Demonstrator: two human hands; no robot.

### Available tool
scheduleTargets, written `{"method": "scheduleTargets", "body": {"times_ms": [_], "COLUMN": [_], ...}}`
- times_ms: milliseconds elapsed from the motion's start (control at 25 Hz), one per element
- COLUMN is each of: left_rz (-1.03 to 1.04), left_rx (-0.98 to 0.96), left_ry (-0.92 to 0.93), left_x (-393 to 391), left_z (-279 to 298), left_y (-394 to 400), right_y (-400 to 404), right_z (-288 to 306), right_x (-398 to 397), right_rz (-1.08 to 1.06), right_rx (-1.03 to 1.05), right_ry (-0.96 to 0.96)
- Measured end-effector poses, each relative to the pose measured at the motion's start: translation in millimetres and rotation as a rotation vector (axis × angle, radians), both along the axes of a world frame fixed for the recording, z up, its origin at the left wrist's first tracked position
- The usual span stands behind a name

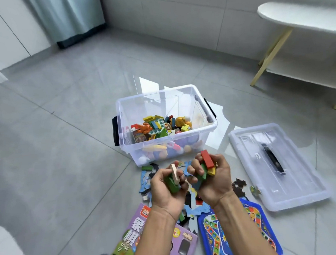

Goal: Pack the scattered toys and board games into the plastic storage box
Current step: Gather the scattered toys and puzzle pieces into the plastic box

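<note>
Hands above puzzle pieces [147,177] | my left hand [169,189] grips green and pale blocks [172,179] | my right hand [211,179] clutches red, yellow, green blocks [207,163] | storage box [211,127] just ahead

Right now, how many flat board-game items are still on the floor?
2: a purple game box under the left forearm and a blue game board under the right forearm. Both are partly covered by the arms; more may be hidden.

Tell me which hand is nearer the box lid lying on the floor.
Right. The right hand is just left of the lid; the left hand is farther left, beyond it.
</note>
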State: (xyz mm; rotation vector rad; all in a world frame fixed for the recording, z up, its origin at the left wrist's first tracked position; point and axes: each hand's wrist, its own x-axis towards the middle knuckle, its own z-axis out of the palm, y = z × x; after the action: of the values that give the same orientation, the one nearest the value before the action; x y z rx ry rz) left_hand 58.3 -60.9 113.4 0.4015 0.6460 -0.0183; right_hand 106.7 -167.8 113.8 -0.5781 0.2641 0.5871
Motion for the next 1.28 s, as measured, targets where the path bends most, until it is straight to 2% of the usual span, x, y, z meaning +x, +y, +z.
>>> {"method": "scheduleTargets", "body": {"times_ms": [200,520,640,720,840,920,1040,1120,1280], "left_rz": [0.132,0.292,0.347,0.325,0.258,0.195,0.125,0.146,0.146], "left_rx": [-0.095,-0.192,-0.177,-0.159,-0.079,-0.037,-0.040,-0.039,-0.013], "left_ry": [-0.041,-0.112,-0.051,-0.009,0.090,0.084,-0.069,-0.054,0.012], "left_x": [-19.3,-20.5,-16.5,-10.3,13.5,44.5,110.4,140.4,117.3], "left_z": [19.9,25.5,14.3,3.4,-10.3,-1.1,19.8,27.9,17.9], "left_y": [2.9,12.1,9.5,8.9,9.7,20.2,56.8,80.0,78.6], "right_y": [22.0,50.0,56.1,57.2,64.3,76.2,95.5,101.0,82.2], "right_z": [18.7,47.7,27.4,6.7,-16.0,-8.1,17.5,32.0,26.6], "right_x": [-23.9,-38.2,-41.2,-38.0,-23.1,7.3,89.1,126.7,104.8], "right_rz": [0.030,-0.184,-0.274,-0.336,-0.320,-0.290,-0.271,-0.213,-0.150], "right_rx": [-0.073,-0.012,0.092,0.087,0.032,0.029,0.031,-0.051,-0.061], "right_ry": [0.011,-0.026,0.115,0.226,0.304,0.275,0.230,0.231,0.247]}}
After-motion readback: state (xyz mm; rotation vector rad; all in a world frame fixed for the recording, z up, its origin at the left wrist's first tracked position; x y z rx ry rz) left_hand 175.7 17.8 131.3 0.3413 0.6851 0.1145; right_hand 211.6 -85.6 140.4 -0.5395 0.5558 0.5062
